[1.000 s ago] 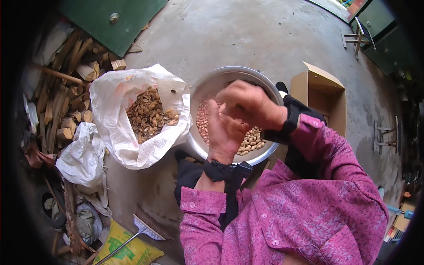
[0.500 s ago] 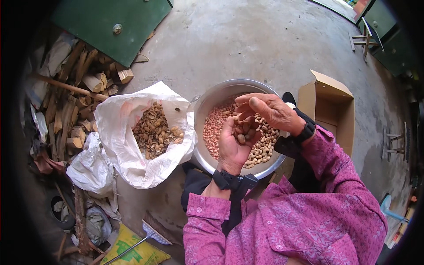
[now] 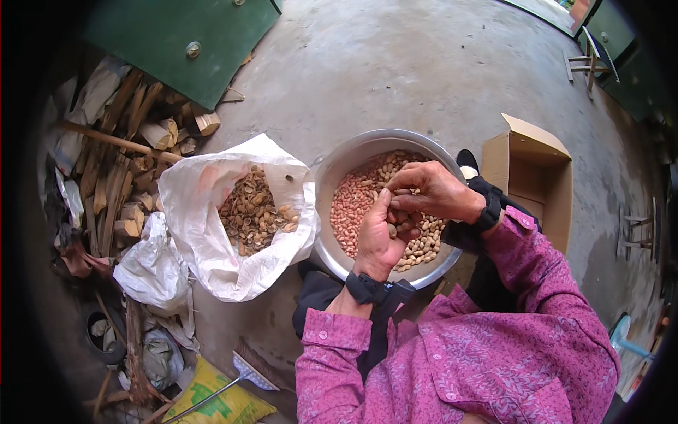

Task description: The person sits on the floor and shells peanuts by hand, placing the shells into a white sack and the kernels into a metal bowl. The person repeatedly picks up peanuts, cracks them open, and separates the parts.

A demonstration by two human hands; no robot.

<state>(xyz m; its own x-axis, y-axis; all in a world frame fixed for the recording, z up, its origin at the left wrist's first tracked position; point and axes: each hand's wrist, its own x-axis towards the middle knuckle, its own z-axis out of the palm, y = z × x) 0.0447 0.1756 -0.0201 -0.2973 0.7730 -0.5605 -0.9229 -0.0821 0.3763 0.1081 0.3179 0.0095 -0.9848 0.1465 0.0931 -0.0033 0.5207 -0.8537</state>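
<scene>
A nut could slip from the left hand, which is cupped near the middle of the frame around a small handful of peanuts; tilting the palm or loosening its fingers would be the likely cause. The fall should end inside the metal basin below, where a nut still in its shell might land among the pink kernels and mix with them. Bits of shell could stray the same way, since the white sack of broken shells stands to the left of the basin, not under the hands.

The right hand comes in from the right, its fingertips drawn together at the left thumb's tip; I cannot tell whether a nut is pinched between them.

The handful looks brown and dull, rounded, partly shaded by the fingers. In the basin, the kernels are small, smooth and pinkish red, spread over its left side, while unshelled peanuts, pale tan and plumper, lie to the right, with more toward the top.
</scene>
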